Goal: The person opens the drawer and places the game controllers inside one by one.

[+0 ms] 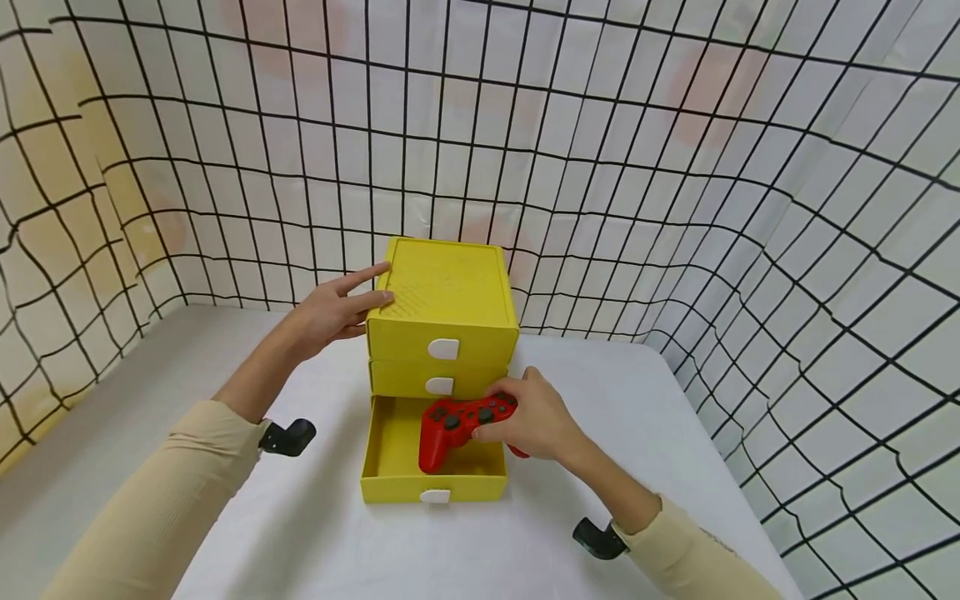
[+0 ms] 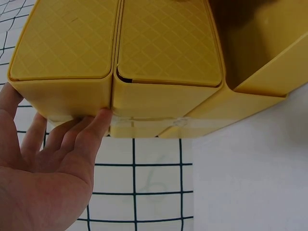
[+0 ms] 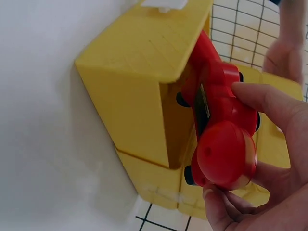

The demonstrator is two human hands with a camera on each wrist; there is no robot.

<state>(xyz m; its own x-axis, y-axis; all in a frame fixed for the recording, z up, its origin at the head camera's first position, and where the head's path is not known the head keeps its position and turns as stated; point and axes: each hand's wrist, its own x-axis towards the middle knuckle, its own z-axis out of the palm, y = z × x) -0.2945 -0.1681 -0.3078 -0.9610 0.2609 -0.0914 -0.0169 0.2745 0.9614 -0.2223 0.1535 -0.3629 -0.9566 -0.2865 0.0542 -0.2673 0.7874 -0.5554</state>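
A yellow three-drawer box (image 1: 450, 283) stands on the white table, its bottom drawer (image 1: 386, 442) pulled out and the two upper drawers closed. My left hand (image 1: 327, 315) rests against the box's left side near the top, fingers spread, two fingertips over the top edge. In the left wrist view those fingers lie along the box's side wall. With my right hand (image 1: 536, 417) I grip a red game controller (image 1: 450, 429) by its right end, thumb on the near side. The controller is tilted over the open drawer, its left grip pointing down into it.
White pull tabs (image 1: 442, 348) mark the drawer fronts. Black wire mesh (image 1: 465, 150) with pale sheeting behind it surrounds the white table (image 1: 637, 417) at the back and sides. Strips of clear tape (image 2: 178, 121) run along the box's side.
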